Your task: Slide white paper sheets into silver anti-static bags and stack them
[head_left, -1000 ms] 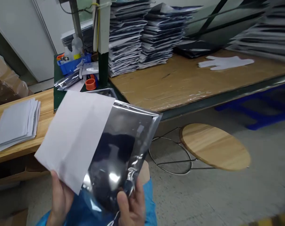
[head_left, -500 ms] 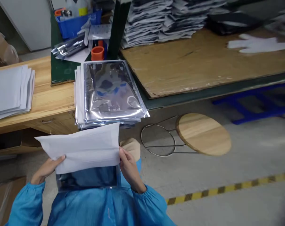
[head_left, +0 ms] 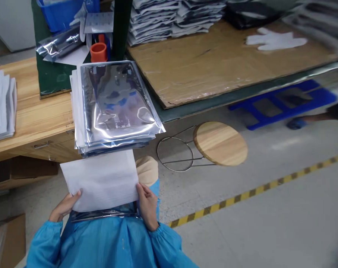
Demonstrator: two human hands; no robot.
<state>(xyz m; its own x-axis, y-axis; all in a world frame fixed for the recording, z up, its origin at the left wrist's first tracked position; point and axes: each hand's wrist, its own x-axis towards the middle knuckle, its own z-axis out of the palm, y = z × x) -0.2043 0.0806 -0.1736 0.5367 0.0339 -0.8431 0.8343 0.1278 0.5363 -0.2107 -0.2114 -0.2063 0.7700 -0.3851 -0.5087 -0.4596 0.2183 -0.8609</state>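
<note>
On my lap I hold a white sheet (head_left: pixel 101 180) over a shiny silver bag (head_left: pixel 101 214), of which only the near edge shows. My left hand (head_left: pixel 65 206) grips the sheet's lower left corner. My right hand (head_left: pixel 147 201) holds the right edge of sheet and bag together. Both sleeves are blue. Just beyond, a stack of silver foil bags (head_left: pixel 115 106) lies on the corner of the wooden bench (head_left: pixel 37 108).
White sheets (head_left: pixel 1 104) lie at the bench's left. An orange cup (head_left: pixel 98 52), a blue bin (head_left: pixel 59 11) and tall packet stacks (head_left: pixel 169 16) stand behind. A white glove (head_left: pixel 275 39) lies on the brown table. A round wooden stool (head_left: pixel 219 143) stands right of my knee.
A second ago I held sheet and bag up in front of me; they have come down to my lap. The sheet now covers more of the bag. My view has tilted down.
</note>
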